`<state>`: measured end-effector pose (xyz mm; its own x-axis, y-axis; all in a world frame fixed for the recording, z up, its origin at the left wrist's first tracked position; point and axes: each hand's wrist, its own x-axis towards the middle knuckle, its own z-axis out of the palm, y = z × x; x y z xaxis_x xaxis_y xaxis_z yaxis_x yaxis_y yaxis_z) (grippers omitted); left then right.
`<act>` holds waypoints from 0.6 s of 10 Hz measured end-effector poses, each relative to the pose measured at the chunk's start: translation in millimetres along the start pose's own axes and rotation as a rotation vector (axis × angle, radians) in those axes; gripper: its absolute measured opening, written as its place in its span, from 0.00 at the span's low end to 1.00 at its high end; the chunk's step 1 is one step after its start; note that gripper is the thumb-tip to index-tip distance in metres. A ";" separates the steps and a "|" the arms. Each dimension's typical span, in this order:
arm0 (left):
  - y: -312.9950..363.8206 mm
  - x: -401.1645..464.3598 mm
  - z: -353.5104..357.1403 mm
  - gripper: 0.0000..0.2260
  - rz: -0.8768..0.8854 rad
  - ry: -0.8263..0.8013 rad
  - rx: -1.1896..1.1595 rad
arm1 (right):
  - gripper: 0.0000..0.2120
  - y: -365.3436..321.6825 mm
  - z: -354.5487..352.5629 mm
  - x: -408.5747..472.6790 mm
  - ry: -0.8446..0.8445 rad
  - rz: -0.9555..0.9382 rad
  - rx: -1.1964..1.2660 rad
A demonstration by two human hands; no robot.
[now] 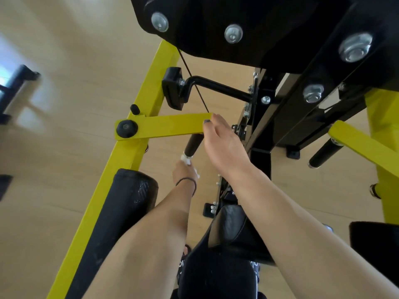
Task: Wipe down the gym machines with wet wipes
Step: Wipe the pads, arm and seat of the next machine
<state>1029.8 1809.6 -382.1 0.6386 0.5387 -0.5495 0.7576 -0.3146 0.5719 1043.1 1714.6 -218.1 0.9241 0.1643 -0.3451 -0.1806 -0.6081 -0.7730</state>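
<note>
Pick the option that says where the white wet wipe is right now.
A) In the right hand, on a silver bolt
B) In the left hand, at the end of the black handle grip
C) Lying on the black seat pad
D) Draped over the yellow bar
B: the wet wipe shows as a white wad in the left hand, against the lower end of the black handle grip; the right hand holds the end of the yellow bar.

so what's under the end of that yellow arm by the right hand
A black handle grip hangs below the yellow arm; the left hand holds a white wipe at its lower end. The right hand covers the joint.
</note>
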 end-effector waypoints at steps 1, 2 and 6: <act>-11.7 -16.1 -2.2 0.15 -0.024 -0.106 0.049 | 0.26 -0.8 -0.6 -0.6 0.004 -0.026 -0.068; 8.7 -53.1 -21.9 0.18 0.034 -0.166 0.061 | 0.27 -3.6 -3.6 -3.5 0.029 0.006 0.032; -11.8 -141.1 -214.6 0.18 0.698 0.343 0.736 | 0.25 -53.3 9.1 -63.1 0.152 -0.308 0.102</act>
<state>901.7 1905.0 -180.6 0.9769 0.2124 0.0230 0.2081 -0.9704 0.1222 991.3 1743.7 -160.0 0.9786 0.2055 -0.0107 0.0883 -0.4664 -0.8802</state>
